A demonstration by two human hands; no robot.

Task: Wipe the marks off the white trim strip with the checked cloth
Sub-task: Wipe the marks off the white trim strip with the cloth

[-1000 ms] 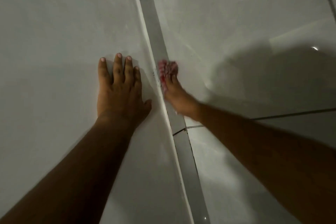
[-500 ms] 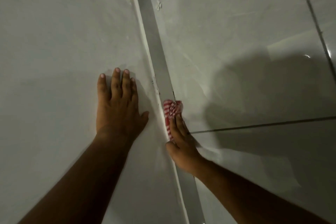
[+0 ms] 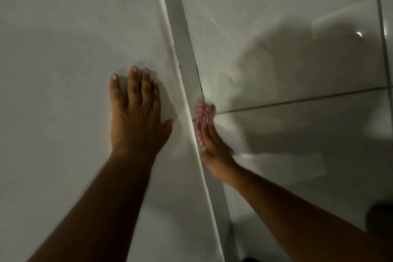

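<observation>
A white trim strip (image 3: 170, 34) runs steeply from top centre down to the bottom, between a white wall and a grey band. Small dark marks (image 3: 177, 64) sit on the strip above my hands. My right hand (image 3: 214, 153) presses a bunched red-and-white checked cloth (image 3: 203, 118) against the strip and the grey band beside it; the hand and cloth are blurred. My left hand (image 3: 136, 117) lies flat on the wall just left of the strip, fingers pointing up, holding nothing.
The white wall (image 3: 63, 49) fills the left half. Glossy pale floor tiles (image 3: 297, 38) with dark grout lines (image 3: 308, 98) fill the right, carrying a shadow. A dark object (image 3: 380, 219) shows at the lower right edge.
One second ago the cloth was higher on the strip; my right hand then slid it down towards me. The view has shifted since. My left hand stays flat on the wall.
</observation>
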